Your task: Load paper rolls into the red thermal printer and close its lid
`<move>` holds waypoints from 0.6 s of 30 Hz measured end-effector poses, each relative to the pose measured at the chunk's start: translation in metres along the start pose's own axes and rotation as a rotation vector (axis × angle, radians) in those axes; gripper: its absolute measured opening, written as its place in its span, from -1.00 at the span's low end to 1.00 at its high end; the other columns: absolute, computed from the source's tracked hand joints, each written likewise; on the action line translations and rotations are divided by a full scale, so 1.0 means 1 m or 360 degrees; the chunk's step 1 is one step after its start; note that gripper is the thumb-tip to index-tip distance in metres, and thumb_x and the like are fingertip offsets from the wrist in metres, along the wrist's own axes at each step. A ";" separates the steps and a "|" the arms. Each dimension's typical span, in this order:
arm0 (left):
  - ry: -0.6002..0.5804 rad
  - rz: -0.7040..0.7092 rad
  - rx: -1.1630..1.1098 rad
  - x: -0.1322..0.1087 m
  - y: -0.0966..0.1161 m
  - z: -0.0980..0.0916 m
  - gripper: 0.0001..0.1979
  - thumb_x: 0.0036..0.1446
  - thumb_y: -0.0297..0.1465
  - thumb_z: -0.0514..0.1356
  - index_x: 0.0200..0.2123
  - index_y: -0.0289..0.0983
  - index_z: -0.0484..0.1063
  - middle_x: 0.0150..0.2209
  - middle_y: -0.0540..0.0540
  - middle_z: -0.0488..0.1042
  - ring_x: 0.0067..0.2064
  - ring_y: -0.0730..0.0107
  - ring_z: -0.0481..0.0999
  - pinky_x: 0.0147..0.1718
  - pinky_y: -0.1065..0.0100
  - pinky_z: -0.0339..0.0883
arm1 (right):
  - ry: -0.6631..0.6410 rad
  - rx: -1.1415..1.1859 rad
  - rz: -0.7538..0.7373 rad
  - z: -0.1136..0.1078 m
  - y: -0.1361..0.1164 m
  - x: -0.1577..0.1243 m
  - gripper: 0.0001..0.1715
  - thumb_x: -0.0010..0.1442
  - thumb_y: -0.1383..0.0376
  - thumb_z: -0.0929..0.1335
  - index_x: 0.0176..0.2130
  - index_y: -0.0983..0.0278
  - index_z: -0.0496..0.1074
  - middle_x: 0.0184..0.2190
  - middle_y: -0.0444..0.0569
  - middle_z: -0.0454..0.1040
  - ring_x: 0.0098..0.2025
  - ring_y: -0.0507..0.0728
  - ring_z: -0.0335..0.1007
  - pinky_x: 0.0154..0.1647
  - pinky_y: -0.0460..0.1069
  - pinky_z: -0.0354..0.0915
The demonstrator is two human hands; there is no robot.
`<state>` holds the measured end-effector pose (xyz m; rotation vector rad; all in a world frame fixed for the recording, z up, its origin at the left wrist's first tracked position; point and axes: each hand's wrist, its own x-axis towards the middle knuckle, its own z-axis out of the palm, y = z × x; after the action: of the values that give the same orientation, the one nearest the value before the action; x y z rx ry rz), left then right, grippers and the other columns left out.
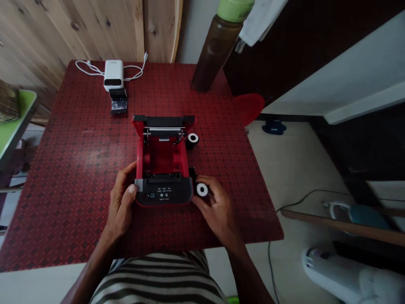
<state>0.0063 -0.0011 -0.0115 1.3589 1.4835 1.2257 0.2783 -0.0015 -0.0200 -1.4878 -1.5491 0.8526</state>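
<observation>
A small red and black printer (163,169) sits in the middle of the red patterned table (72,169) with its lid flipped open toward the far side, showing an empty red bay. My left hand (122,202) grips the printer's front left corner, thumb on the black control panel. My right hand (217,207) is closed round a small black roll with a white core (201,189) beside the printer's front right corner. A second black roll with a white core (192,138) lies on the table by the printer's right rear.
A white power bank (113,74) with a white cable (134,71) and a small black object (118,101) lie at the table's far left. A tall brown bottle with a green cap (218,46) stands at the far right. A red stool (249,107) is beyond the right edge.
</observation>
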 end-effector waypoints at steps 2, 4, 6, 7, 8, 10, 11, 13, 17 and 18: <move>-0.0012 -0.0019 0.0003 0.000 0.001 0.000 -0.31 0.55 0.10 0.15 0.47 -0.23 0.51 0.35 -0.22 0.65 0.30 -0.12 0.65 0.27 -0.01 0.51 | -0.0007 0.0079 0.0058 -0.013 -0.011 0.000 -0.73 0.35 0.18 0.56 0.03 0.08 0.59 -0.04 -0.05 0.73 -0.03 0.22 0.75 0.01 0.10 0.70; -0.0017 -0.0032 -0.0001 0.000 0.003 0.000 -0.31 0.55 0.10 0.15 0.46 -0.24 0.51 0.35 -0.23 0.65 0.31 -0.14 0.64 0.29 -0.03 0.50 | -0.0040 0.0181 0.0117 -0.027 -0.028 0.000 -0.69 0.35 0.14 0.59 0.05 0.06 0.60 -0.08 -0.10 0.73 -0.09 0.17 0.75 -0.05 0.04 0.71; -0.0020 -0.0045 0.0000 -0.001 0.004 -0.001 -0.30 0.55 0.10 0.15 0.46 -0.25 0.50 0.35 -0.24 0.64 0.33 -0.16 0.63 0.32 -0.07 0.49 | -0.0091 0.0265 0.0115 -0.042 -0.049 0.001 -0.64 0.34 0.16 0.61 0.09 0.03 0.60 -0.08 -0.12 0.72 -0.10 0.14 0.75 -0.04 0.00 0.70; -0.0024 -0.0055 -0.0001 -0.001 0.004 -0.001 -0.30 0.55 0.10 0.15 0.47 -0.25 0.50 0.36 -0.26 0.64 0.33 -0.17 0.63 0.33 -0.09 0.48 | -0.0126 0.0292 0.0079 -0.048 -0.059 0.003 -0.61 0.34 0.19 0.61 0.12 0.02 0.59 -0.06 -0.12 0.72 -0.08 0.13 0.76 -0.03 -0.01 0.70; -0.0026 -0.0069 -0.0008 -0.001 0.005 -0.001 -0.29 0.55 0.11 0.15 0.47 -0.25 0.49 0.36 -0.27 0.63 0.34 -0.18 0.62 0.34 -0.12 0.47 | -0.0175 0.0313 0.0033 -0.053 -0.069 0.006 -0.58 0.35 0.22 0.60 0.15 0.00 0.58 -0.04 -0.11 0.73 -0.06 0.13 0.76 -0.02 -0.01 0.70; -0.0033 -0.0103 -0.0041 -0.001 0.005 -0.001 -0.29 0.53 0.11 0.17 0.47 -0.24 0.48 0.35 -0.28 0.63 0.33 -0.20 0.62 0.35 -0.17 0.45 | -0.0306 0.0319 -0.0061 -0.059 -0.085 0.016 -0.57 0.36 0.26 0.58 0.17 -0.01 0.56 -0.02 -0.09 0.72 -0.05 0.15 0.75 -0.06 -0.02 0.69; -0.0039 -0.0119 -0.0070 -0.002 0.006 -0.001 -0.28 0.52 0.12 0.18 0.47 -0.23 0.49 0.34 -0.28 0.63 0.31 -0.19 0.62 0.34 -0.18 0.46 | -0.0381 0.0287 -0.0097 -0.059 -0.091 0.023 -0.60 0.36 0.27 0.57 0.14 0.00 0.57 -0.04 -0.08 0.71 -0.08 0.16 0.74 -0.12 -0.02 0.67; -0.0056 -0.0150 -0.0144 -0.003 0.006 0.000 -0.30 0.51 0.12 0.20 0.46 -0.21 0.49 0.31 -0.28 0.64 0.26 -0.16 0.64 0.28 -0.16 0.52 | -0.0511 0.0154 -0.0172 -0.055 -0.099 0.040 -0.66 0.33 0.29 0.56 0.08 0.04 0.60 -0.10 -0.09 0.70 -0.15 0.16 0.70 -0.21 -0.01 0.62; -0.0041 -0.0173 -0.0269 -0.008 0.007 0.002 -0.32 0.54 0.12 0.19 0.47 -0.19 0.45 0.34 -0.31 0.59 0.27 -0.12 0.64 0.24 -0.09 0.56 | -0.0631 -0.0007 -0.0460 -0.033 -0.106 0.074 -0.69 0.31 0.31 0.58 0.03 0.07 0.64 -0.13 -0.13 0.71 -0.15 0.15 0.66 -0.14 0.03 0.59; -0.0003 -0.0155 -0.0269 -0.009 0.006 0.001 -0.32 0.54 0.12 0.18 0.47 -0.18 0.44 0.35 -0.31 0.57 0.29 -0.12 0.63 0.26 -0.10 0.54 | -0.0639 -0.0021 -0.0520 -0.027 -0.106 0.081 -0.70 0.33 0.29 0.59 0.05 0.07 0.65 -0.10 -0.12 0.72 -0.12 0.16 0.67 -0.10 0.04 0.61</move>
<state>0.0104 -0.0104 -0.0066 1.1629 1.3945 1.2572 0.2561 0.0689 0.0939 -1.0676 -2.0257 0.9842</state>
